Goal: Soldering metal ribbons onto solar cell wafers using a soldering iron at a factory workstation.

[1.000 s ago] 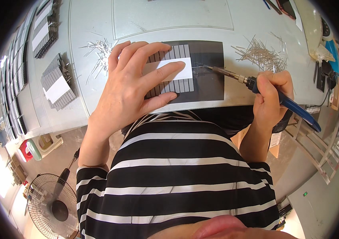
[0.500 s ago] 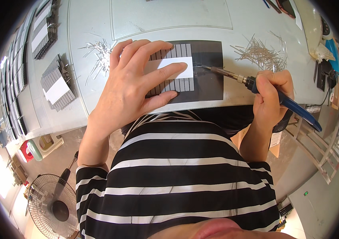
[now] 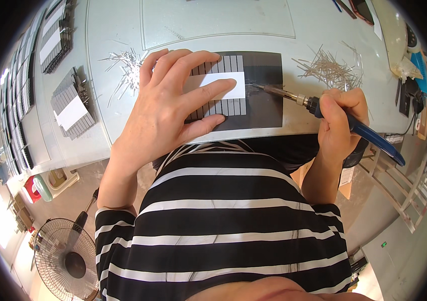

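My left hand (image 3: 160, 103) lies spread over a white card (image 3: 239, 91), its index finger on the card. Under the card is a row of narrow grey strips (image 3: 233, 107), edged by my other fingers and thumb. The strips rest on a black mat (image 3: 268, 113). In my closed right hand (image 3: 341, 118) is a soldering iron (image 3: 293, 95) with a dark blue handle. Its thin tip points left at the mat, just right of the card's edge. Whether the tip touches anything is too small to tell. My left palm hides the strips' left part.
Loose thin metal wires (image 3: 128, 70) lie left of my hand, with another wire pile (image 3: 333, 67) at the right. Bundled grey strips (image 3: 73, 108) with white cards sit on the table's left. A standing fan (image 3: 68, 256) is on the floor at lower left.
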A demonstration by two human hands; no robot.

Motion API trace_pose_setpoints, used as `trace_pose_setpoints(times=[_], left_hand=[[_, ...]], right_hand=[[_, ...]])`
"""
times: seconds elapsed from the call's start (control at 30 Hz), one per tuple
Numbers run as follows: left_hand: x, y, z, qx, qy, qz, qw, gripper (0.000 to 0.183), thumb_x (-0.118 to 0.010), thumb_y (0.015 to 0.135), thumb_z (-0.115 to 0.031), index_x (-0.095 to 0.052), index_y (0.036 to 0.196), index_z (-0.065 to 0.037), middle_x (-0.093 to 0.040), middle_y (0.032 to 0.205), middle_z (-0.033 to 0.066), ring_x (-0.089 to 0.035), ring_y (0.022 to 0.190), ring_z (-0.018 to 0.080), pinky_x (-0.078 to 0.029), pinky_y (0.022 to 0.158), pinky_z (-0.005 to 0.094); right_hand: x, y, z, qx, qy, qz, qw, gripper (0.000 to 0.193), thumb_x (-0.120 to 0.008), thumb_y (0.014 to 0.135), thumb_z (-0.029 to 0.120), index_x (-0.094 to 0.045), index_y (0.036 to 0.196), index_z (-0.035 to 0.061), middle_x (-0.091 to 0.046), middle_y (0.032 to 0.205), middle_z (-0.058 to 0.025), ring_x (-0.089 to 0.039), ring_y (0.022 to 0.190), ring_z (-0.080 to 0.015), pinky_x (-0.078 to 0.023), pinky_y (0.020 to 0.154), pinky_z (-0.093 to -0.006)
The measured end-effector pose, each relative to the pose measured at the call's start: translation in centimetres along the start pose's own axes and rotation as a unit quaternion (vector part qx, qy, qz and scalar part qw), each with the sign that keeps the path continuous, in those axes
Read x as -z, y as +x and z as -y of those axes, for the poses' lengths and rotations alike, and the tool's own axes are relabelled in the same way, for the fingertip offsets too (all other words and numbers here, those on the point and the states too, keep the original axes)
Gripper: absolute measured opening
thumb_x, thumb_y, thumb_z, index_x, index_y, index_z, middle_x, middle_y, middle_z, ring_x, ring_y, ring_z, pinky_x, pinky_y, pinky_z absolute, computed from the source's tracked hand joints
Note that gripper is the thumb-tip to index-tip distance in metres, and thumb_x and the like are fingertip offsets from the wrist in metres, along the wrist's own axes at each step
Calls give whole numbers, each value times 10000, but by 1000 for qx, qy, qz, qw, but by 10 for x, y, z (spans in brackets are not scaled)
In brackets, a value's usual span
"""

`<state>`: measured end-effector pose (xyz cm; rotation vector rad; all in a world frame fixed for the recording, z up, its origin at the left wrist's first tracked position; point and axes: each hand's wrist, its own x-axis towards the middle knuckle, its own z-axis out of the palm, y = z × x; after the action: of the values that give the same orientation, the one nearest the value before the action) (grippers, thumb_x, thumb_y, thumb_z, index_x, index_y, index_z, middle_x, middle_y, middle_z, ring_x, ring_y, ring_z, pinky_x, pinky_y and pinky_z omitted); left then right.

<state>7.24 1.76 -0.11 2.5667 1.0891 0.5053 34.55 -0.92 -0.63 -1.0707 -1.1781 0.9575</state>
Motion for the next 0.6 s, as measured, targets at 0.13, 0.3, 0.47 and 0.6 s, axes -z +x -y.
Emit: trace_pose_setpoints(times=[0.13, 0.3, 0.47, 0.6], left_hand=[[-1, -1, 0, -1, 0, 0, 1000, 437, -753, 765, -340, -722, 1168, -175, -559, 1328, 107, -480, 1202, 335, -320, 1071, 495], [-1, -1, 1, -1, -1, -2, 1000, 438, -753, 766, -345, -721, 1171, -182, -557, 1331, 104, -478, 1206, 335, -318, 1072, 494], [0, 0, 0, 1, 1, 3, 1000, 441, -754, 765, -347, -720, 1175, -189, -556, 1333, 102, -476, 1211, 333, -314, 1077, 495], [0, 1, 0, 2, -2, 3, 1000, 440, -756, 763, -341, -720, 1173, -188, -558, 1330, 102, -476, 1211, 333, -315, 1077, 495]], right_hand=[[-1, 0, 0, -1, -6, 6, 1000, 221, -679, 791, -84, -495, 740, 27, -537, 655, -6, -405, 567, -40, -320, 531, -209], [-2, 2, 2, 13, -23, 14, 1000, 229, -674, 798, -85, -484, 737, 29, -499, 605, 3, -383, 546, -40, -297, 510, -213], [-3, 7, 8, 48, -64, 59, 995, 227, -674, 802, -72, -483, 730, 28, -467, 565, 2, -367, 512, -41, -270, 478, -218], [-7, 14, 17, 65, -125, 92, 986, 233, -682, 793, -54, -483, 710, 35, -467, 555, 1, -361, 491, -41, -251, 452, -224]])
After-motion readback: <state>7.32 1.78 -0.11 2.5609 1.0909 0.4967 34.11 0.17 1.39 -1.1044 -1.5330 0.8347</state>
